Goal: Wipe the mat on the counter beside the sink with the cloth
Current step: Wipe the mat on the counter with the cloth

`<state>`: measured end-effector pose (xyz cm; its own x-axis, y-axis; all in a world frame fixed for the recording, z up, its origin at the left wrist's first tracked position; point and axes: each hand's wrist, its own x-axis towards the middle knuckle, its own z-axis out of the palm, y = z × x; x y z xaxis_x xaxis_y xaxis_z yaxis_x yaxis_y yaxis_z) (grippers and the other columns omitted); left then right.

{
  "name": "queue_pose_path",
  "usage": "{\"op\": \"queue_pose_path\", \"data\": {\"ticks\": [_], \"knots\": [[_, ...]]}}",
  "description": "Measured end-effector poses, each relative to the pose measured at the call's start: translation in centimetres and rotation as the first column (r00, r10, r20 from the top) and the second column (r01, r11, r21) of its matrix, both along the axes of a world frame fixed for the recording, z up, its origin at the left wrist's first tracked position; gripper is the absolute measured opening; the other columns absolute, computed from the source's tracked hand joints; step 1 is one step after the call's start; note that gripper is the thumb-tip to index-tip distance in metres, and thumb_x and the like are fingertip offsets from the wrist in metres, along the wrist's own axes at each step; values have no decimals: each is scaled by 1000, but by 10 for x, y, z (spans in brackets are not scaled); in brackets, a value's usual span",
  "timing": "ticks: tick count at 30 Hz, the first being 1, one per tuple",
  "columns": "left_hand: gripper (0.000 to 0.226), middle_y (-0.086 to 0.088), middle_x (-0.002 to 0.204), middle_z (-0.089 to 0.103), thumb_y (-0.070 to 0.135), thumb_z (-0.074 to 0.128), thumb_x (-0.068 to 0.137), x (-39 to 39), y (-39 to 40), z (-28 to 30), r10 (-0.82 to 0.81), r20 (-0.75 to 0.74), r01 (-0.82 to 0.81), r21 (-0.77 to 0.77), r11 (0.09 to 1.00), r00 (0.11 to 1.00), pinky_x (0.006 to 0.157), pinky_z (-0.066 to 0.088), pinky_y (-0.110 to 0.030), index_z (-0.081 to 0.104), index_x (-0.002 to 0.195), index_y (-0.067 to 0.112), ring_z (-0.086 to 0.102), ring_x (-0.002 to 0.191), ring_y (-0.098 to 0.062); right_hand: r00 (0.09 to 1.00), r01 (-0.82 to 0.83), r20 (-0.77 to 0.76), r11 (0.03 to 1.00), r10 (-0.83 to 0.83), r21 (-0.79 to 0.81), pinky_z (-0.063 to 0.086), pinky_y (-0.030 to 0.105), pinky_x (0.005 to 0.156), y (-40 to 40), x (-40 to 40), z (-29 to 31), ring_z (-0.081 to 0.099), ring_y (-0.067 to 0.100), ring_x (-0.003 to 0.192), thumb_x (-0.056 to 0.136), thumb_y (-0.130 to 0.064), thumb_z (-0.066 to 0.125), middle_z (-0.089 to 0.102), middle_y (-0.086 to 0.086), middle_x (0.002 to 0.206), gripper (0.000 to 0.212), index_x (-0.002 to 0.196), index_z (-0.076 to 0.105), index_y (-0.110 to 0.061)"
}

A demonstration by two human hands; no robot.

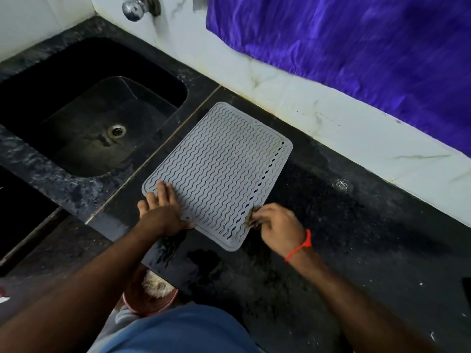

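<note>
A grey mat (219, 171) with wavy ridges lies at an angle on the black counter (356, 238), just right of the sink (84, 110). My left hand (163, 210) presses flat on the mat's near left corner, fingers spread and holding nothing. My right hand (277, 225), with a red thread on the wrist, sits at the mat's near right edge. Its fingers pinch a small dark brownish cloth (252, 216) that touches the mat's edge. Most of the cloth is hidden under the fingers.
The sink has a round drain (116, 130), and a chrome tap (135, 7) is on the wall above it. A purple fabric (356, 47) hangs over the white tiled wall. A wet patch (340, 184) marks the counter. A pink bowl (150, 296) sits below the counter's edge.
</note>
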<state>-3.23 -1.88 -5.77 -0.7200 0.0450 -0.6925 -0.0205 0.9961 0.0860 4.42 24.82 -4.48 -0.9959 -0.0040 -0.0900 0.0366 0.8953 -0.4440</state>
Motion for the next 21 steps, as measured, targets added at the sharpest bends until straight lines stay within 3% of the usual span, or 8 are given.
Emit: {"op": "queue_pose_path", "data": {"ticks": [2,4,7,11,15,19,21], "knots": [[121,-19,155,-34,65,60,83,3,4,2,24,-5,-24,56,998,1000,116,1,-59,-23,152,9,-13,146,-47,994,102,-33,994,-103,-31,48,30,97,11,-15,4,62,23,102,69,-11,44,66,1,114,47,106,73,-15],[114,-19,154,-38,58,59,87,11,15,3,17,-62,-8,152,988,998,116,-1,-60,-22,152,11,-21,145,-44,996,86,-38,996,-85,9,46,33,100,9,-17,1,58,28,108,73,-6,49,61,5,122,46,114,69,-12],[123,-16,147,-48,74,51,81,30,47,-1,-91,-156,128,241,962,983,116,-8,-56,-31,148,11,-38,139,-37,999,-29,-14,995,31,96,50,38,95,-5,-4,-11,56,31,105,76,-5,54,56,6,126,45,119,66,-11],[126,-16,142,-54,78,46,80,50,62,-20,-149,-92,163,169,972,985,118,-12,-55,-35,144,7,-45,133,-37,994,-91,-45,979,100,183,54,38,86,-21,10,-22,55,29,98,77,-12,51,54,4,124,43,117,66,-12],[126,-16,145,-51,78,47,80,51,54,-26,-148,-90,162,170,972,985,118,-14,-53,-37,144,8,-44,135,-37,993,-113,6,969,115,219,53,40,78,-50,32,-33,54,30,91,77,-17,32,57,6,113,46,104,69,-13],[111,-18,145,-50,66,42,91,53,52,-24,-165,-94,180,174,968,982,119,-9,-56,-34,145,6,-43,135,-38,957,-278,90,961,276,12,49,32,89,-58,46,-23,57,27,96,72,-11,40,60,3,109,40,96,71,-13],[120,-18,144,-50,74,44,85,53,51,-21,-178,-69,187,165,968,982,119,-12,-54,-36,144,7,-43,135,-37,940,-281,151,946,305,-163,46,24,96,-39,26,-11,61,22,101,67,-9,42,67,3,108,45,98,74,-11]]}}
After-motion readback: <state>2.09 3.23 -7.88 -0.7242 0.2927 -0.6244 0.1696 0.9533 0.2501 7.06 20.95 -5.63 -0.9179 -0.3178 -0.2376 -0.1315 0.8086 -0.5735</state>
